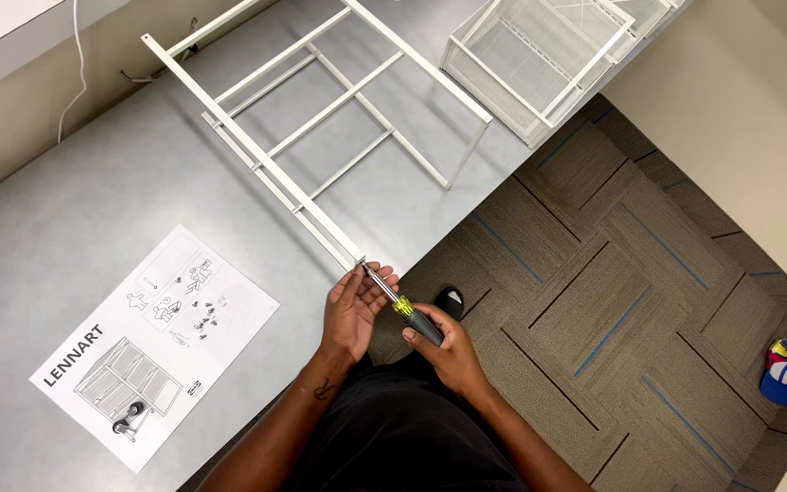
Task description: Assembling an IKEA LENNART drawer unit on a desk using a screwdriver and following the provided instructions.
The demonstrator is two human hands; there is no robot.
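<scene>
Screwdriver (pixel 400 304) spans both hands: right hand (pixel 445 351) grips handle, left hand (pixel 353 310) steadies shaft.

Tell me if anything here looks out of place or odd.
One thing: a blue, red and yellow cap lies on the carpet, away from the table. The white metal frame, mesh basket and instruction sheet look undamaged.

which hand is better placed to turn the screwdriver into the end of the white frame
Right. The right hand wraps the dark handle of the screwdriver, in line behind the shaft. The left hand only steadies the shaft near the tip, at the end of the white frame.
</scene>
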